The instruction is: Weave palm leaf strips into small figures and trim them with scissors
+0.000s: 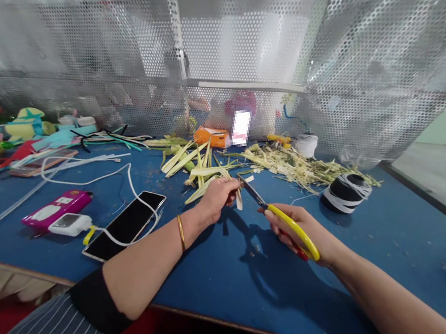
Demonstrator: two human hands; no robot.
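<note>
My left hand (218,195) pinches a short pale leaf strip (239,200) above the blue table (234,280). My right hand (303,230) grips yellow-handled scissors (277,215), whose dark blades point up and left and meet the strip near my left fingertips. Just behind my left hand lies a pile of pale green leaf strips (194,166).
A heap of shredded trimmings (300,165) lies behind the scissors, with a black-and-white tape roll (346,191) to its right. A phone (125,224), white cable, white charger (69,224) and pink device (57,206) lie left. Perforated metal screens (266,67) wall the back. Craft clutter fills the far left.
</note>
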